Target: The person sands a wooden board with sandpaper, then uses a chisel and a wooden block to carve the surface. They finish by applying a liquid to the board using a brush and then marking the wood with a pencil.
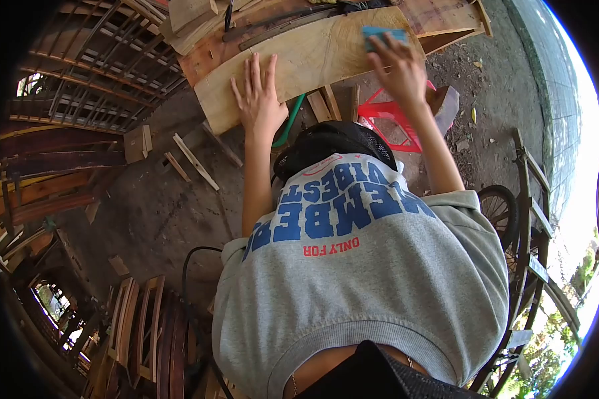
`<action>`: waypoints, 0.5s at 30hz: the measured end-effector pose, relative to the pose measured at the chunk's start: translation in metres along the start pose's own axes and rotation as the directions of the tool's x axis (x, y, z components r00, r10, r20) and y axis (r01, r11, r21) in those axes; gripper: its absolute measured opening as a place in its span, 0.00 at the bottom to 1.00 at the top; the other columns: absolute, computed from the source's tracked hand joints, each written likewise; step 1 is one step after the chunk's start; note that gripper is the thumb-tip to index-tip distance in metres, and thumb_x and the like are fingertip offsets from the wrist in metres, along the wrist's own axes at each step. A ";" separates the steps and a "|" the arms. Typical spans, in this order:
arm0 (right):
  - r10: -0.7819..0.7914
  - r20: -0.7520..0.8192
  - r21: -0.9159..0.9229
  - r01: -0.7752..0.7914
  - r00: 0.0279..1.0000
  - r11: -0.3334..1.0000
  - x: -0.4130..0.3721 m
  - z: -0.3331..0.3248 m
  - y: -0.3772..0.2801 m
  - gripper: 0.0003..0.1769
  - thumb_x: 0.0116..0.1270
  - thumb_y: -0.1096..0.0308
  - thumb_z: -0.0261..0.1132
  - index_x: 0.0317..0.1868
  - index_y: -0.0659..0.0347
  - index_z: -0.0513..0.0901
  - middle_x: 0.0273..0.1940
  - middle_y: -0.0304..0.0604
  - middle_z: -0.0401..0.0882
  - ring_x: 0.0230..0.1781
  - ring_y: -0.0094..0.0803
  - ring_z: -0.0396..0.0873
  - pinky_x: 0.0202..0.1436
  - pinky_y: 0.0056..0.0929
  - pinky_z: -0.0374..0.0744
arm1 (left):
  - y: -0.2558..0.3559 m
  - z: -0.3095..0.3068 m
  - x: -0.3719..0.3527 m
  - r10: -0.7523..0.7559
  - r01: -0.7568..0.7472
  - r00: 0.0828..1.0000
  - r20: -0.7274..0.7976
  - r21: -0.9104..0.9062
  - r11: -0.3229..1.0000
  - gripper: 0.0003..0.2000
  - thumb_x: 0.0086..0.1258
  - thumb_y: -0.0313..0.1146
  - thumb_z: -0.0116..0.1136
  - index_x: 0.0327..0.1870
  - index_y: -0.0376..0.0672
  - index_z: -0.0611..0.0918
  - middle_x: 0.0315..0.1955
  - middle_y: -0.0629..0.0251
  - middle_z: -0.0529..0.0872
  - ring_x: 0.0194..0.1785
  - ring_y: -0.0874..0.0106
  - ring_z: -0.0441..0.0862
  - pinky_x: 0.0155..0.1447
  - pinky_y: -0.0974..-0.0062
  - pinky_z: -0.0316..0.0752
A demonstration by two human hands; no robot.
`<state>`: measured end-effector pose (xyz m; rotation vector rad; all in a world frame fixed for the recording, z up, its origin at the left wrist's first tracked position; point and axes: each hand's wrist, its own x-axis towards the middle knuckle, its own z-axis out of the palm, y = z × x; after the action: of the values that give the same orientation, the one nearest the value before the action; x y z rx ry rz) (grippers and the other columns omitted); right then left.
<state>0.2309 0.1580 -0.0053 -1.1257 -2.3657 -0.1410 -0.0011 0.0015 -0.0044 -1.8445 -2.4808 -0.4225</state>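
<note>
A wide pale wooden board (313,56) lies slantwise across a workbench in front of me. My left hand (258,100) rests flat on its left part, fingers spread and holding nothing. Near the board's right end, my right hand (400,70) is closed over a piece of blue sandpaper (383,34), pressing it against the wood. The hand is slightly blurred, and the fingers and palm cover part of the sandpaper.
Reddish workbench wood (203,56) shows behind the board, with stacked wood blocks (190,23) at its left. A red plastic stool (393,120) stands below the board's right end. Wood strips (195,161) litter the floor. Slatted wooden frames (93,60) stand left; a bicycle wheel (499,213) is at right.
</note>
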 end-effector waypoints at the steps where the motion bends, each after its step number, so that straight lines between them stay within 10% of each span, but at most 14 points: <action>1: 0.028 -0.076 -0.067 -0.033 0.997 0.997 0.000 0.006 0.027 0.20 0.63 0.48 0.60 0.52 0.44 0.82 0.56 0.39 0.77 0.50 0.41 0.78 0.56 0.39 0.73 | 0.000 0.001 0.000 0.001 0.000 1.000 -0.005 0.014 1.000 0.48 0.45 0.27 0.67 0.72 0.61 0.55 0.72 0.64 0.54 0.74 0.62 0.53 0.72 0.47 0.49; 9: -0.132 0.116 0.261 0.098 0.984 0.960 -0.037 -0.016 -0.090 0.24 0.62 0.48 0.62 0.59 0.39 0.78 0.62 0.40 0.73 0.56 0.42 0.74 0.62 0.40 0.69 | 0.001 -0.003 0.000 -0.006 0.006 1.000 -0.007 -0.001 1.000 0.48 0.46 0.26 0.66 0.72 0.61 0.55 0.72 0.64 0.54 0.74 0.62 0.52 0.73 0.47 0.48; 15: 0.087 -0.028 -0.058 -0.089 0.996 0.994 -0.013 -0.004 0.020 0.20 0.64 0.49 0.60 0.53 0.44 0.82 0.58 0.43 0.76 0.53 0.41 0.76 0.58 0.40 0.70 | -0.002 0.002 -0.001 0.005 -0.005 1.000 0.003 0.056 0.998 0.48 0.46 0.28 0.65 0.73 0.60 0.54 0.72 0.63 0.53 0.74 0.62 0.53 0.73 0.47 0.47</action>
<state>0.2546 0.1606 -0.0105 -1.2462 -2.2985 -0.1943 -0.0023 0.0009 -0.0067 -1.8318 -2.4622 -0.3459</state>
